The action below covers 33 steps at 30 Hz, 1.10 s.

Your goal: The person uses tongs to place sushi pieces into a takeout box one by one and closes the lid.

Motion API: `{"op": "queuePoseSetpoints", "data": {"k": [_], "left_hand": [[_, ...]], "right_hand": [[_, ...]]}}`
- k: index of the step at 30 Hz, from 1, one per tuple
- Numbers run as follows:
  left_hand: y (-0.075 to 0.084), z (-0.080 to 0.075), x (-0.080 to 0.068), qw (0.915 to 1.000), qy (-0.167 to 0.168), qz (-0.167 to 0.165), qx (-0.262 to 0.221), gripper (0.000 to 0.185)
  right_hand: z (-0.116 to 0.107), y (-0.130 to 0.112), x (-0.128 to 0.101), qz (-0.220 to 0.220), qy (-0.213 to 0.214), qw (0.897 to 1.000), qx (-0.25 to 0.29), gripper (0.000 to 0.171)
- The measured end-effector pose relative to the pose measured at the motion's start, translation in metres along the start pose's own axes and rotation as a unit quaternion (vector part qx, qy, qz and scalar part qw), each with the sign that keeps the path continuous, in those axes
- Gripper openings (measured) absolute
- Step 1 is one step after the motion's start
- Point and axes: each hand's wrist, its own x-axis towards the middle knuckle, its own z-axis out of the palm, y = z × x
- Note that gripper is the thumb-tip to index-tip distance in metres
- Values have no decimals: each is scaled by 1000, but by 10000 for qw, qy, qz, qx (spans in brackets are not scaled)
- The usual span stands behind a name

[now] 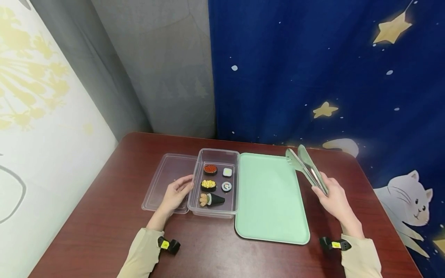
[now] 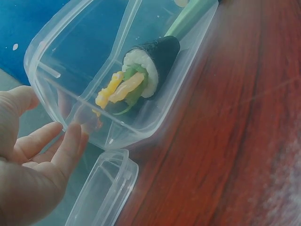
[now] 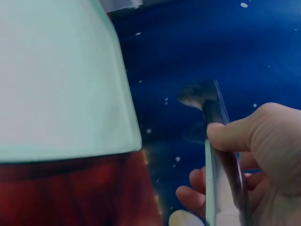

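My left hand [image 1: 175, 196] touches the outer left wall of a clear plastic container [image 1: 215, 212], fingers relaxed. Inside lie a gunkan with red roe [image 1: 210, 169], a corn-topped gunkan [image 1: 208, 184], a pale square roll [image 1: 227, 172], a round maki roll [image 1: 226, 187] and a cone-shaped hand roll [image 1: 214, 199]. In the left wrist view the hand roll [image 2: 162, 59] shows through the clear wall. Green and metal tongs [image 1: 308, 168] are gripped in my right hand [image 1: 334, 199], raised right of the pale green tray [image 1: 271, 197]. Their tips stand apart with nothing between.
A clear lid [image 1: 160, 177] lies flat to the left of the container, partly behind my left hand. The tray sits directly against the container's right side. A blue curtain [image 1: 271, 77] hangs behind the brown table [image 1: 104, 216], and a pale patterned surface rises at the left.
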Motion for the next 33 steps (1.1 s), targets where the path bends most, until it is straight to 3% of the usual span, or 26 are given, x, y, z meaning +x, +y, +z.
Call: {"op": "queuePoseSetpoints", "data": {"k": [7, 21, 33], "left_hand": [[0, 0, 0, 10000, 46, -29, 70, 38], [-1, 0, 0, 10000, 14, 9, 91, 39], [-1, 0, 0, 9998, -132, 105, 44, 39]], "right_hand": [[11, 8, -18, 425, 235, 9988, -116, 54], [32, 16, -27, 1860, -725, 9799, 40, 61], [41, 11, -21, 2226, -1130, 9682, -171, 67]]}}
